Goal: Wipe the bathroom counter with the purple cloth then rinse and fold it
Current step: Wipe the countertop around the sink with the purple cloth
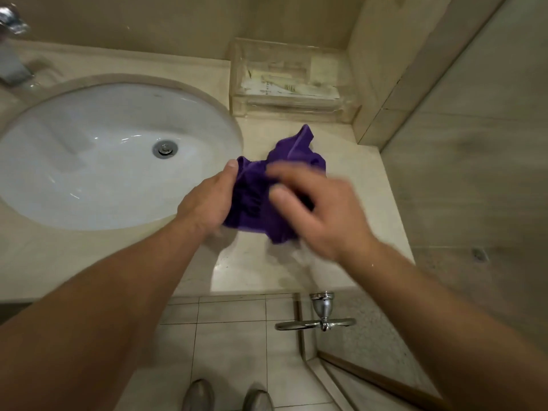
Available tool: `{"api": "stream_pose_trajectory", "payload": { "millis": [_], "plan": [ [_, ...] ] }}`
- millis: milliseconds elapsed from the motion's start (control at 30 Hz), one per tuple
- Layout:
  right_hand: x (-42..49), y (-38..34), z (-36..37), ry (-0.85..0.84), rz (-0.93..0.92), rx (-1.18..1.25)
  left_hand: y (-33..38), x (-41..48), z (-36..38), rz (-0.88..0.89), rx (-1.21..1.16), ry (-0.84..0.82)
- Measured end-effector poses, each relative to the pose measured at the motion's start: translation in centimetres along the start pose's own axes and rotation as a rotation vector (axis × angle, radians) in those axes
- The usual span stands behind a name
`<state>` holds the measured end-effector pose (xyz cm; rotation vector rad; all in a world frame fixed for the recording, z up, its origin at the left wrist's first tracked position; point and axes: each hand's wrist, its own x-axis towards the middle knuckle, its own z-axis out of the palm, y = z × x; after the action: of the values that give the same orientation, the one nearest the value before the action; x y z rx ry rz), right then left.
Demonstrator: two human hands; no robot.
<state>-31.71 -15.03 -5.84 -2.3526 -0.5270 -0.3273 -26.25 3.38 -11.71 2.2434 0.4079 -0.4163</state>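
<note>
The purple cloth [292, 154] is bunched up and held in both hands, just to the right of the sink [89, 161], over the beige counter [358, 185]. One corner of it sticks up and away from the person, and its lower edge hangs close to the counter top; whether it touches the stone I cannot tell.

The left hand [207, 203] grips the side of the cloth nearest the sink, its fingers curled under the fabric and the thumb lying along the top. The right hand [323, 215] is on the far side of the cloth from the sink and is blurred. Its thumb and fingers lie against the fabric, but I cannot tell whether they pinch it or only touch it.

The sink is a white oval bowl set into the counter, with a metal drain [165, 148] in its bottom. A chrome tap [13, 54] stands behind the sink, at its left. A clear plastic box [290, 81] sits against the wall, behind and to the right of the sink. Below the counter edge, to the right of the sink, there is a chrome handle [321, 317], and grey shoes [198, 394] stand on the tiled floor [231, 336].
</note>
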Motion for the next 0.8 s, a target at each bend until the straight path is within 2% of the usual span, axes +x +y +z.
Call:
{"api": "stream_pose_trajectory", "payload": {
  "millis": [33, 67, 167, 200, 233, 267, 333, 400, 433, 533, 633, 700, 733, 800],
  "plan": [
    [-1.7, 0.1, 1.0, -0.060, 0.041, 0.027, 0.0, 0.0, 0.1, 0.005, 0.007, 0.003],
    [-2.7, 0.4, 1.6, -0.032, 0.042, 0.030, 0.1, 0.0, 0.1, 0.008, 0.013, 0.009],
    [-1.3, 1.5, 2.3, 0.260, 0.092, 0.060, 0.1, 0.2, 0.0, -0.004, 0.033, 0.029],
    [-0.2, 1.8, 2.2, 0.323, 0.156, 0.038, 0.1, 0.2, -0.1, -0.005, 0.036, 0.029],
    [0.7, 2.4, 2.1, 0.314, 0.248, -0.009, 0.1, 0.2, -0.1, -0.004, 0.037, 0.026],
    [1.6, 2.8, 2.4, 0.219, 0.354, -0.063, 0.1, 0.1, 0.0, -0.006, 0.034, 0.023],
    [2.3, 3.5, 3.3, -0.118, 0.544, -0.186, 0.1, 0.1, 0.0, -0.006, 0.041, 0.026],
    [2.4, 3.3, 4.5, -0.345, 0.617, -0.291, 0.2, 0.0, 0.1, 0.003, 0.054, 0.024],
    [2.5, 3.1, 4.9, -0.361, 0.606, -0.297, 0.3, 0.0, 0.1, 0.011, 0.056, 0.021],
    [4.0, 2.0, 4.6, -0.251, 0.578, -0.159, 0.0, 0.1, -0.1, 0.013, 0.036, 0.006],
    [5.5, 0.9, 2.6, 0.008, 0.497, -0.110, -0.2, 0.0, 0.0, 0.020, 0.025, 0.002],
    [6.1, 0.1, 0.8, 0.195, 0.368, -0.090, 0.0, -0.3, -0.2, 0.021, 0.037, 0.010],
    [6.1, -0.1, 0.2, 0.205, 0.303, -0.089, 0.1, -0.3, -0.3, 0.021, 0.041, 0.013],
    [5.4, 0.2, 0.3, -0.018, 0.244, -0.170, 0.2, -0.3, -0.3, 0.027, 0.041, 0.019]
  ]
}}
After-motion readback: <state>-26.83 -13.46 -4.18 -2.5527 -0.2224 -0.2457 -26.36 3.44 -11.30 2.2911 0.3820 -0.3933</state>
